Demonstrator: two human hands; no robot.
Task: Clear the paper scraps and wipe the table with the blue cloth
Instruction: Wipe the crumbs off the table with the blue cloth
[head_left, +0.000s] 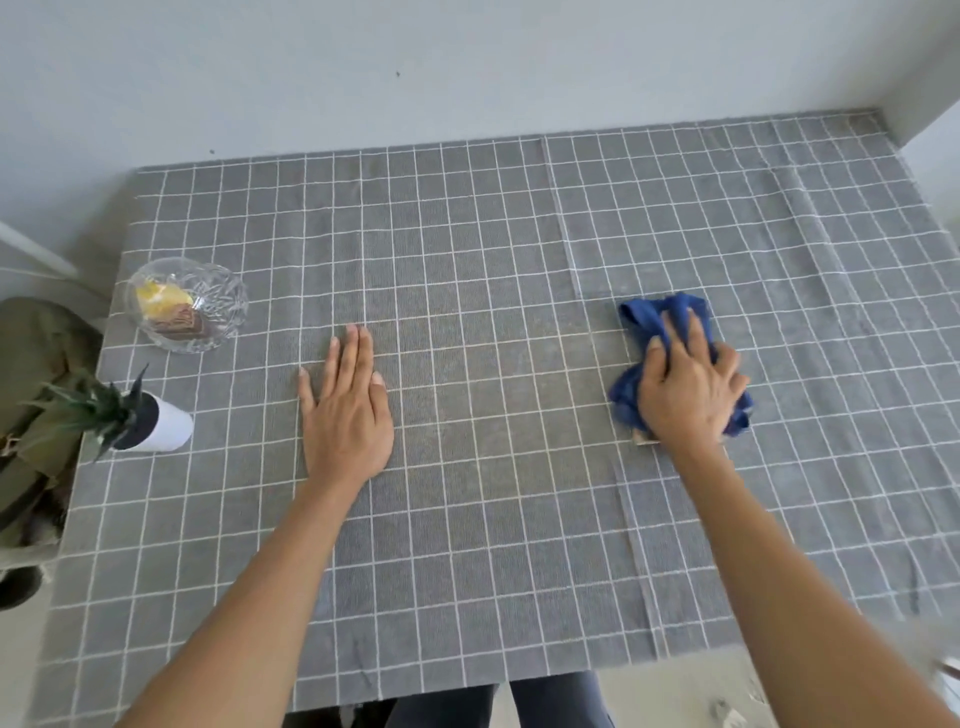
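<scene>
A crumpled blue cloth (644, 322) lies on the right part of the grey checked tablecloth (467, 234). My right hand (685, 384) presses down on it, fingers curled over the fabric. A small pale scrap edge (645, 440) shows under the heel of that hand. My left hand (345, 405) rests flat on the table left of centre, fingers together, holding nothing. A clear glass bowl (221, 291) at the left holds yellow and brown paper scraps (166, 306).
A small potted plant in a white pot (166, 428) lies tipped on its side near the left edge, below the bowl. An olive bag (36, 395) sits beyond the left edge. A wall runs along the far side and the right corner.
</scene>
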